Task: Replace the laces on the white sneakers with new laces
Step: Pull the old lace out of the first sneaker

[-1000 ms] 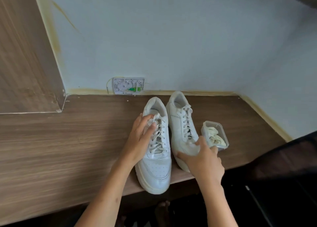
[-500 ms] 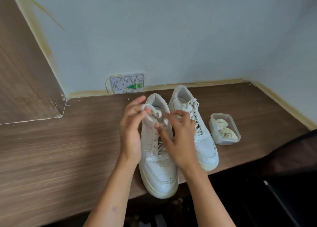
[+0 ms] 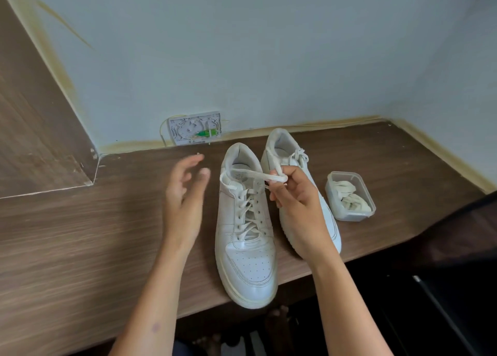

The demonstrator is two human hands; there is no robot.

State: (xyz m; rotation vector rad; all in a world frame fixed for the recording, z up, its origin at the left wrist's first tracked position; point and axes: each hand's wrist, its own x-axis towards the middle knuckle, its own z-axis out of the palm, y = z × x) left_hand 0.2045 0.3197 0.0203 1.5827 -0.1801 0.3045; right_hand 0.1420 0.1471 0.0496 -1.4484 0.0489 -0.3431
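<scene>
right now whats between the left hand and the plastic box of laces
In the head view, both white sneakers lie between the left hand and the plastic box, with the right hand pinching a lace above them.

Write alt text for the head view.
A right hand pinches the lace of the left white sneaker on a wooden desk; the left hand hovers open beside it.

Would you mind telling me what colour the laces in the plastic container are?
Cream, off-white laces in the clear container; head view.
</scene>
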